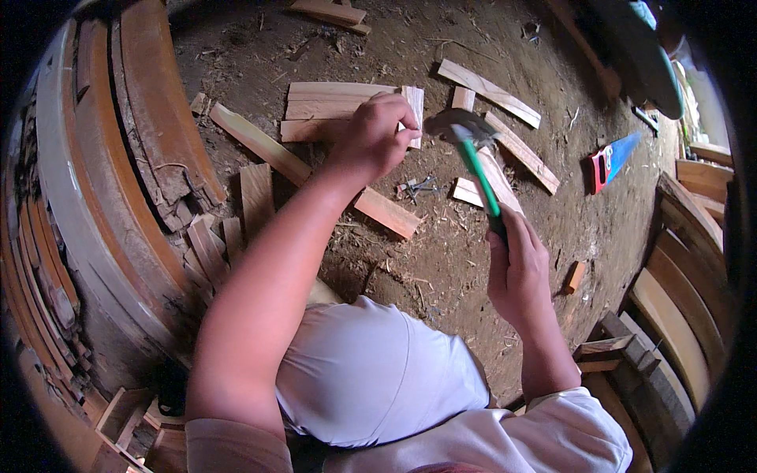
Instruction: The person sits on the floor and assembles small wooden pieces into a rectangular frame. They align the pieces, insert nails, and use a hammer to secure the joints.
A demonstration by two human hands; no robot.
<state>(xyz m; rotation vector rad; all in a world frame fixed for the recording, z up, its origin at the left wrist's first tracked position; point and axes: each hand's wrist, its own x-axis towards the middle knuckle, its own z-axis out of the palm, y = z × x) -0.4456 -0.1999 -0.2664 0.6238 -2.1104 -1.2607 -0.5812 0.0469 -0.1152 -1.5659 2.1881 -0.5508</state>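
My right hand (520, 264) is wrapped round the dark grip of a hammer (479, 169) with a green handle. The hammer's head is smeared by motion, just right of my left hand. Over a short crosspiece (413, 102), my left hand (378, 134) is closed in a pinch; what its fingertips hold, if anything, is too small to make out. That crosspiece lies at the right end of several pale boards (327, 106) set side by side on the ground. My left forearm hides part of a long wood strip (256, 143).
Loose wood pieces (520, 154) lie right of the hammer. A small heap of nails (418, 188) sits on the dirt floor. Farther right is a handsaw (619, 162) with a red handle and blue blade. Stacked planks (162, 94) stand left; more boards (678, 315) lean right.
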